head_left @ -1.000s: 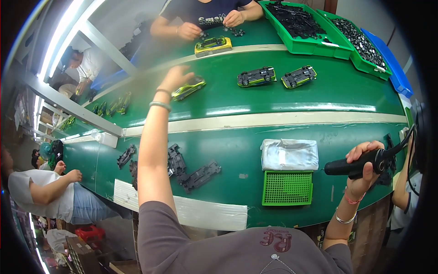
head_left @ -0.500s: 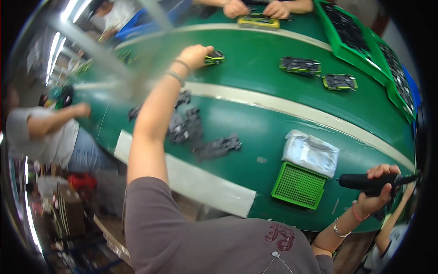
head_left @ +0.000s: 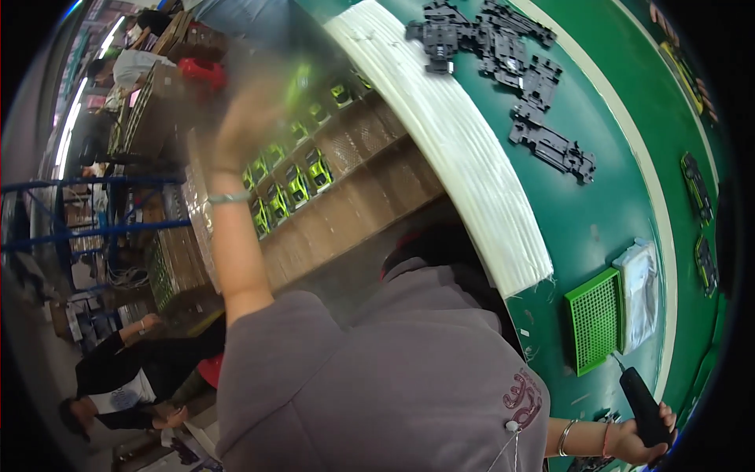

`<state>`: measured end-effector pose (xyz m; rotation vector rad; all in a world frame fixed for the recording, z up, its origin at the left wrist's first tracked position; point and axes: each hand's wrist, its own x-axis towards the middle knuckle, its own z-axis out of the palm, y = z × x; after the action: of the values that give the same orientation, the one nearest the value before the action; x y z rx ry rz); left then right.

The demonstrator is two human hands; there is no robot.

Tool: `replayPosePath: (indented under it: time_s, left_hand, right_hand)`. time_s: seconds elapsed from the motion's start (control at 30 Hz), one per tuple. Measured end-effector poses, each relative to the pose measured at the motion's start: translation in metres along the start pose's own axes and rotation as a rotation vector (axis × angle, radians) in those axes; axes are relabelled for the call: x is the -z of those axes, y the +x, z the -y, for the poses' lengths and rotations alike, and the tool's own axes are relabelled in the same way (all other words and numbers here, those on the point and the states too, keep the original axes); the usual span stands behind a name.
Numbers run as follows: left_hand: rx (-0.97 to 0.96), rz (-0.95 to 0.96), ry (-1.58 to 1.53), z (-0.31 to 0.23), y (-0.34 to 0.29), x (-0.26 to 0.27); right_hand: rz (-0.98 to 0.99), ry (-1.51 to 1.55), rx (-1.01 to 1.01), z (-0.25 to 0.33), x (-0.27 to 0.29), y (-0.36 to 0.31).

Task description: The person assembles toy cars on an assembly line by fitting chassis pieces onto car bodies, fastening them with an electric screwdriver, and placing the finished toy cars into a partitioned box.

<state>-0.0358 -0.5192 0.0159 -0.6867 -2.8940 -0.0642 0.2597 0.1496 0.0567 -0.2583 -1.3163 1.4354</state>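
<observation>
A black power screwdriver (head_left: 643, 407) is being gripped in the right hand (head_left: 635, 442) at the lower right edge.

The right hand is being partly cut off by the frame's rim, fingers closed around the tool's handle, its tip being pointed up toward a green perforated tray (head_left: 595, 320) on the green table (head_left: 598, 220). The left hand (head_left: 250, 118) is being raised over a cardboard box of green toy cars (head_left: 303, 185), but it is being blurred (its grip cannot be told). Black chassis parts (head_left: 519, 71) are being left well apart, higher on the table.
</observation>
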Motion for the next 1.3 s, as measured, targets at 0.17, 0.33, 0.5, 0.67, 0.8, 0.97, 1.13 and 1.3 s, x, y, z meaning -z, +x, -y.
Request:
replayPosePath:
  time_s: [0.17,0.33,0.5,0.67,0.8,0.97,1.13,1.3]
  left_hand:
    - [0.772,0.027,-1.355,-0.027,-0.067,-0.047]
    - [0.571,-0.116,-1.694,-0.045,-0.053,-0.044]
    - [0.382,-0.156,-1.862,-0.051,-0.038,-0.043]
    - [0.317,-0.176,-1.931,-0.051,-0.035,-0.045]
    - [0.326,-0.149,-1.913,-0.045,-0.035,-0.056]
    - [0.845,-0.156,-1.716,-0.030,-0.040,-0.108]
    - [1.316,-0.129,-1.499,-0.009,-0.054,-0.197]
    - [1.382,-0.158,-0.801,-0.032,-0.045,-0.218]
  right_hand:
    - [-0.033,-0.075,0.081,-0.003,-0.018,-0.006]
    - [-0.092,-0.087,0.007,0.000,0.004,-0.003]
    - [-0.142,-0.116,0.040,0.001,-0.007,-0.009]
    - [-0.134,-0.106,0.049,-0.001,-0.008,-0.009]
    - [-0.119,-0.074,0.041,-0.005,-0.001,-0.007]
    - [-0.107,-0.058,0.030,-0.001,0.009,-0.003]
    - [-0.122,-0.131,0.045,-0.001,-0.007,-0.007]
    - [-0.146,-0.112,0.055,0.000,-0.001,-0.006]
